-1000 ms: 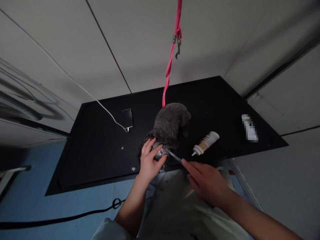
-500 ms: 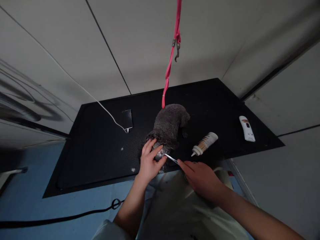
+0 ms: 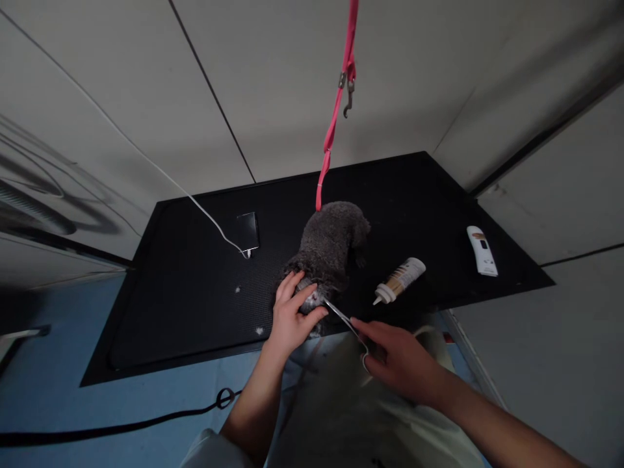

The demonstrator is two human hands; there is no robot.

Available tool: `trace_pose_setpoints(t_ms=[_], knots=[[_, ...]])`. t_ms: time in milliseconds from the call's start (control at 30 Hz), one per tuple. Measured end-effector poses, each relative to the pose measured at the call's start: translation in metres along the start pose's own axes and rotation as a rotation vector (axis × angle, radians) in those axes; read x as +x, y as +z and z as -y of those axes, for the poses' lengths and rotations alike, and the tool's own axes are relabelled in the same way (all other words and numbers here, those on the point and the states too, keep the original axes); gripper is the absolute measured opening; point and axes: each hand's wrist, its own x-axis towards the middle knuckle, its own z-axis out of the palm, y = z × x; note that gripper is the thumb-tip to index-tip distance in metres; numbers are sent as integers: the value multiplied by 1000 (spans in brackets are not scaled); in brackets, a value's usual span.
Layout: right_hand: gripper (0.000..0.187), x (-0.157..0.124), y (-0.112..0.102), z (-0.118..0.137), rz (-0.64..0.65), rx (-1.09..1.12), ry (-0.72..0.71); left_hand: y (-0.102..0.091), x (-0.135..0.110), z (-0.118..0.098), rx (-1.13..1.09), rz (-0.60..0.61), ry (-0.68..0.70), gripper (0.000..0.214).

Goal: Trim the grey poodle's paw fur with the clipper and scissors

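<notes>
A small grey curly-coated dog [image 3: 326, 244] lies on a black grooming table, its head toward me. My left hand [image 3: 291, 315] holds the dog's head, the fingers over the top and the thumb at the near side. Between thumb and forefinger a pale, whitish patch shows, seemingly the inside of an ear [image 3: 313, 298]. In my right hand [image 3: 400, 354] is a slim silver hemostat [image 3: 340, 314], a finger ring showing below. Its tip is at the edge of the pale patch; I cannot tell whether it touches or whether the jaws are closed.
A white and tan nozzle bottle [image 3: 402, 279] lies right of the dog, and a white handheld device [image 3: 481, 250] farther right. A phone [image 3: 247, 231] with a white cable rests left. A pink strap [image 3: 334, 123] hangs down to the dog. Fluff tufts [image 3: 259, 331] dot the black table [image 3: 195, 312].
My right hand has drawn slightly right and down with the hemostat, so its tip is farther from the middle of the pale patch and its ring shows more. My left hand stays almost still.
</notes>
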Motion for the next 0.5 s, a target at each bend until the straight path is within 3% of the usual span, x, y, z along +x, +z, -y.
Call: trace_pose_setpoints(t_ms=[133, 333, 500], knots=[[62, 4, -10, 13, 83, 117, 87, 1, 0, -1, 10, -8, 17, 29], [59, 10, -30, 27, 127, 137, 149, 0, 0, -7, 29, -1, 41, 33], [56, 11, -34, 30, 156, 200, 188, 1, -2, -10, 44, -3, 76, 35]])
